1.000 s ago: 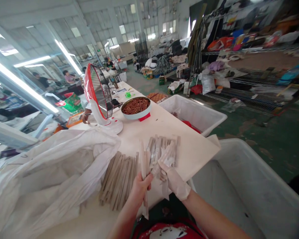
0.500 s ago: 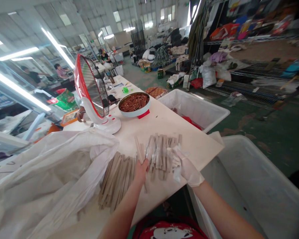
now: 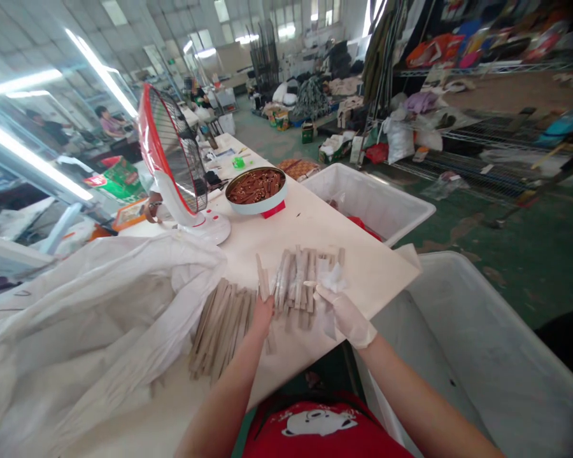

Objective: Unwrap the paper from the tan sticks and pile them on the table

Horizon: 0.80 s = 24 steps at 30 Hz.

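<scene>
My bare left hand [image 3: 263, 313] is closed around a few flat beige strips [image 3: 262, 280], which stick out above and below the fist. Just right of it lies a row of similar strips [image 3: 296, 273], partly covered by clear, shiny plastic. My right hand [image 3: 347, 318], in a thin white glove, reaches over the right end of this row with its fingertips brought together. What is between those fingertips is too small to make out. Crumpled clear plastic film [image 3: 334, 280] lies at the glove. Left of my left hand is a larger pile of loose strips [image 3: 222, 331].
A white sack [image 3: 124, 305] covers the table's left side. Farther back stand a red-and-white fan [image 3: 172, 159] and a round tin of brown pieces [image 3: 256, 191]. White plastic bins [image 3: 458, 305] flank the table's right edge. People sit at distant tables.
The gloved right hand has shifted left over the row, and its fingers have drawn together. My left hand still grips its strips. The view has tilted slightly.
</scene>
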### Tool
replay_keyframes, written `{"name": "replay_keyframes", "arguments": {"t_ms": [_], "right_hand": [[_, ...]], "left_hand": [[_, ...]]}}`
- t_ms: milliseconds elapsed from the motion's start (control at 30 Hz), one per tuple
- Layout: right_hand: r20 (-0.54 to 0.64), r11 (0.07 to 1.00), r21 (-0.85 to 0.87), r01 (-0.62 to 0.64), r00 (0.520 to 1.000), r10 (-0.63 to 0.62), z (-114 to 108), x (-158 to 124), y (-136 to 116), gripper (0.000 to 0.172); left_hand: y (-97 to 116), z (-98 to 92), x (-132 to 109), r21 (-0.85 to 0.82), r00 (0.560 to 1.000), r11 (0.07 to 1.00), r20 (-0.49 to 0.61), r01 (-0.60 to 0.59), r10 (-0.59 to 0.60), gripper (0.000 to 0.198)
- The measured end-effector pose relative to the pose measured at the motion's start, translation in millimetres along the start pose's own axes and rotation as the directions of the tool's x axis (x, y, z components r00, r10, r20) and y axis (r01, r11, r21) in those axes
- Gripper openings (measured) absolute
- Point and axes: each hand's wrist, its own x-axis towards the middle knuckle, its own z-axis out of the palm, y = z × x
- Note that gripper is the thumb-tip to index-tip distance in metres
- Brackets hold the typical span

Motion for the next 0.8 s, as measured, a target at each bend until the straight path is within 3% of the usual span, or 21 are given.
{"name": "replay_keyframes", "arguments": {"t_ms": [100, 267, 400, 533, 600, 700, 800], "right_hand": [[-0.004, 0.998, -0.026, 0.064, 0.998, -0.064, 9.8, -5.3, 11.8, 0.025], [0.174, 0.982, -0.149, 0.115, 0.981, -0.088, 22.7, -23.1, 27.5, 0.036], [0.261, 0.967, -0.254, 0.036, 0.965, 0.033, 22.3, -50.6, 33.2, 0.036], [0.369, 0.954, -0.276, -0.116, 0.904, 0.216, 25.7, -75.8, 32.1, 0.042], [0.378, 0.967, -0.245, -0.068, 0.912, 0.16, 27.5, -77.1, 26.7, 0.04], [0.27, 0.972, -0.223, 0.07, 0.963, -0.007, 22.2, -63.1, 12.1, 0.023], [0.163, 0.975, -0.175, 0.136, 0.981, -0.107, 9.8, -45.2, -5.6, 0.039]], "left_hand": [[11.0, 3.3, -29.6, -0.024, 0.997, 0.998, 0.039, -0.061, 0.062, 0.024], [44.2, 9.2, -64.4, -0.002, 0.953, 0.976, 0.216, -0.216, 0.211, 0.027], [66.8, -0.5, -73.3, 0.08, 0.933, 0.943, 0.194, -0.322, 0.303, 0.023], [77.0, -2.3, -77.4, 0.106, 0.92, 0.926, 0.2, -0.361, 0.336, 0.022], [78.6, 0.4, -80.7, 0.053, 0.902, 0.925, 0.249, -0.377, 0.353, 0.023], [77.6, 1.3, -90.8, -0.019, 0.889, 0.918, 0.242, -0.396, 0.388, 0.02], [73.1, -3.3, -107.9, 0.014, 0.905, 0.933, 0.249, -0.358, 0.344, 0.019]]}}
